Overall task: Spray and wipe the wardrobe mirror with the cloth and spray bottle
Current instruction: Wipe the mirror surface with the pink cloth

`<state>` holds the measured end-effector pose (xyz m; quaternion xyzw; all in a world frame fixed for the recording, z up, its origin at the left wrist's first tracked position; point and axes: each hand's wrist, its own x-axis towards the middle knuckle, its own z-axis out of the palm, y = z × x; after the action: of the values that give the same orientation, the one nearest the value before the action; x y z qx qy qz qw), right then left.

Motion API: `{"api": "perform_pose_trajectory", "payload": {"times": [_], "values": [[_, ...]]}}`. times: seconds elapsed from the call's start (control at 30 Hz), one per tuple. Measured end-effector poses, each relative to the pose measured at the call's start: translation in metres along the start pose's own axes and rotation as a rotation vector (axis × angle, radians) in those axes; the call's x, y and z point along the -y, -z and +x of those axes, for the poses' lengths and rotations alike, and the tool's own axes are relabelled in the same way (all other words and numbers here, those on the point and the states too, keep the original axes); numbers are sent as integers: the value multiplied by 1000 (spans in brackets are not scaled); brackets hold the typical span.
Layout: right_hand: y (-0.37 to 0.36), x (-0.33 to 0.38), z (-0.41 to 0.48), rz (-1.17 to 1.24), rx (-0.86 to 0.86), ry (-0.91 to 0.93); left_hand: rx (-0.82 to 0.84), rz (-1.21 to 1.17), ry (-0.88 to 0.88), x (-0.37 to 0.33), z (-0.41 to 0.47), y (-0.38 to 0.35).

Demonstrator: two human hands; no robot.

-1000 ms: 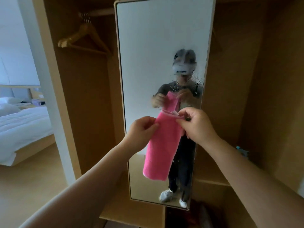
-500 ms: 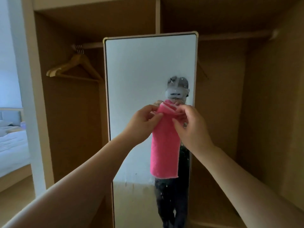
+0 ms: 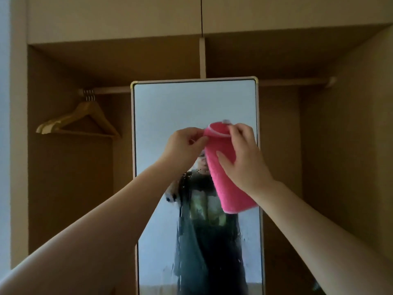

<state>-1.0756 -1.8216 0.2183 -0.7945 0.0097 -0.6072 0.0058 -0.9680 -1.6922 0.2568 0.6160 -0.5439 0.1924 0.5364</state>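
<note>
I hold the pink cloth [image 3: 225, 167] with both hands in front of the mirror [image 3: 191, 107], over the right half of the glass. My left hand [image 3: 182, 145] pinches the upper left corner of the cloth between the thumb and the curled fingers. My right hand [image 3: 242, 158] grips the upper right edge, with the fingers bent over the top and the thumb lying flat on the front. The cloth is soft and fluffy, folded into a long strip, and it hangs slanted down to the mirror's right edge. I cannot tell if it touches the glass. The mirror is a tall rectangle with a thin pale frame and rounded corners; its lower part is wet, with drops and running streaks. Left of the mirror, wooden hangers [image 3: 85, 122] hang from a wooden rail [image 3: 293, 81] inside the brown wardrobe [image 3: 340, 167].
</note>
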Motion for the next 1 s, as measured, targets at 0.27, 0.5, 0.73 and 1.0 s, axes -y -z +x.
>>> {"api": "perform_pose_trajectory", "payload": {"times": [0.27,0.5,0.73,1.0], "values": [[-29,-6,29,-326,-39,71,-68,194,-215,67,29,50],[-45,-17,49,-411,-34,54,-175,423,-394,127,33,81],[-49,-42,88,-440,-172,5,-465,468,-415,144,52,95],[-66,-67,104,-479,-138,32,-482,386,-170,168,47,71]]}}
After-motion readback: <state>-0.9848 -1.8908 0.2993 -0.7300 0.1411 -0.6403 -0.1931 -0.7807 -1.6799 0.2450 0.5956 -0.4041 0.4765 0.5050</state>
